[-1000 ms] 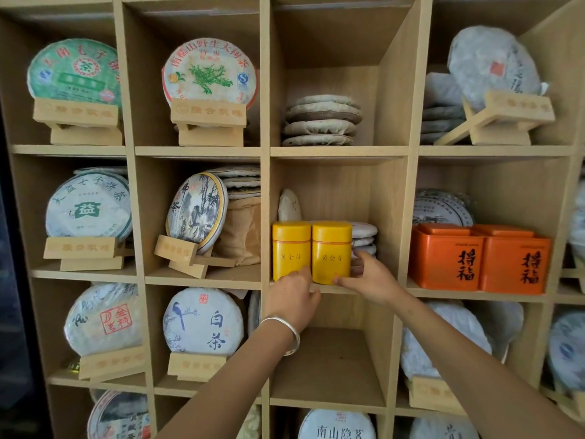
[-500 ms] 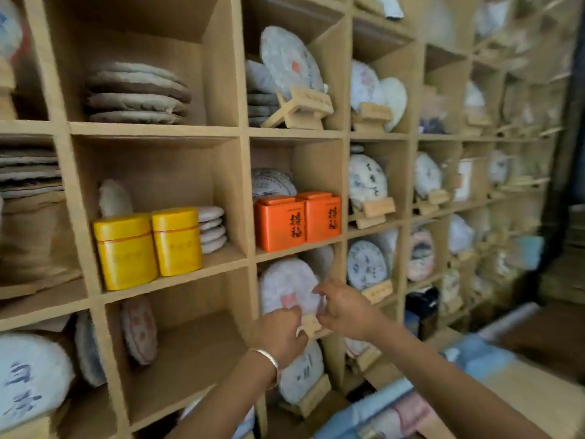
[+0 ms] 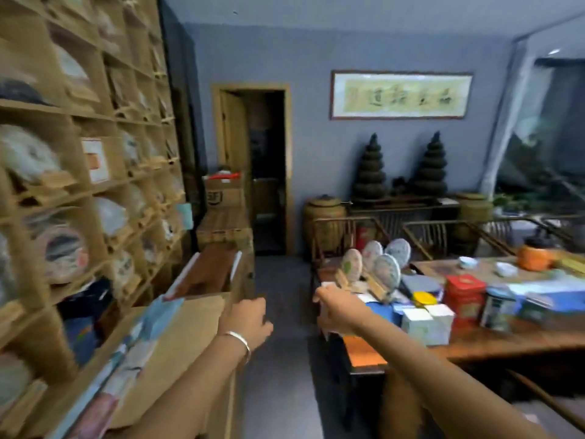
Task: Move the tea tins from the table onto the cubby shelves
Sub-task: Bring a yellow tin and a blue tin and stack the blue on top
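The cubby shelves (image 3: pixel 79 185) fill the left side, blurred, packed with wrapped tea cakes. To the right stands the wooden table (image 3: pixel 474 342). On it I see a red tea tin (image 3: pixel 465 294), a dark cylindrical tin (image 3: pixel 497 308), an orange tin (image 3: pixel 535 257) at the back, and white and pale green boxes (image 3: pixel 427 321) near the front. My left hand (image 3: pixel 248 318), with a silver bracelet, hangs over the floor with curled fingers and holds nothing. Empty and loosely curled, my right hand (image 3: pixel 337 307) reaches toward the table's near corner.
Cardboard boxes (image 3: pixel 177 337) and stacked crates (image 3: pixel 224 229) stand along the shelf's foot. Three tea cakes on stands (image 3: pixel 376 264) sit at the table's left end. Chairs (image 3: pixel 345 236) stand behind the table. A strip of grey floor (image 3: pixel 281 312) runs between shelves and table toward a doorway (image 3: pixel 269 172).
My view has swung right from the shelf, where two yellow tins stand in a cubby, to the room and table. Both hands left the shelf and are now empty in mid-air.
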`<action>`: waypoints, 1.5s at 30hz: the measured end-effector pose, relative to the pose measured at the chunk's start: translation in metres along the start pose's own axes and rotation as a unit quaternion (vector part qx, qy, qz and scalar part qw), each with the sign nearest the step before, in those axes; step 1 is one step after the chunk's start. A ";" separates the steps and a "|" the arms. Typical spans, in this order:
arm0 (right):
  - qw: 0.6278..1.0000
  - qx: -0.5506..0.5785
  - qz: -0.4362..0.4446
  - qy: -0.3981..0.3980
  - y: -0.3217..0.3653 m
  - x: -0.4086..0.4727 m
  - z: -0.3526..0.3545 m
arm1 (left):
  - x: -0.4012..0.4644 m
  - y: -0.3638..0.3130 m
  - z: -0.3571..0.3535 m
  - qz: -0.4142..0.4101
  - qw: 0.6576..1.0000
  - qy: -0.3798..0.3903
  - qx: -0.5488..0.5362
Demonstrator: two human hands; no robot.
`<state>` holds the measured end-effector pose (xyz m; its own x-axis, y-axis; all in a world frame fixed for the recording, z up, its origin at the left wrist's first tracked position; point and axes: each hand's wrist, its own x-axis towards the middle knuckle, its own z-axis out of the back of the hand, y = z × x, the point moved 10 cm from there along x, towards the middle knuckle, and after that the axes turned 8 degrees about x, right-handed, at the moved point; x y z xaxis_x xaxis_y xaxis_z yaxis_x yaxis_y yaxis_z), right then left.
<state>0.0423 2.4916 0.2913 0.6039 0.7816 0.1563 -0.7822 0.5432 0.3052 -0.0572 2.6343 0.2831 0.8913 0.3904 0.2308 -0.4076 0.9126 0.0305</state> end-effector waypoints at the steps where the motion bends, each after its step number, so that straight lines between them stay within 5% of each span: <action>1: 1.000 -0.001 -0.024 -0.007 -0.028 -0.014 0.008 | 0.009 -0.029 -0.002 -0.023 1.000 0.003 -0.003; 10: 0.982 0.000 -0.188 -0.015 -0.223 -0.114 0.047 | 0.074 -0.242 -0.035 -0.161 0.986 0.042 -0.005; 17: 0.976 -0.006 -0.216 0.036 -0.333 -0.118 0.055 | 0.130 -0.336 -0.067 -0.170 0.984 0.059 -0.013; 30: 0.979 0.010 -0.190 0.079 -0.478 -0.025 0.035 | 0.245 -0.398 -0.161 -0.162 0.976 0.143 -0.018; 45: 0.966 0.020 -0.202 0.160 -0.660 0.145 -0.046 | 0.401 -0.438 -0.387 -0.225 0.916 0.332 0.021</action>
<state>0.6392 2.2605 0.0696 0.7750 0.5669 -0.2792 -0.4825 0.8162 0.3178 0.5560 2.4378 -0.0143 0.8899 -0.0242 -0.4555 0.0362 0.9992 0.0175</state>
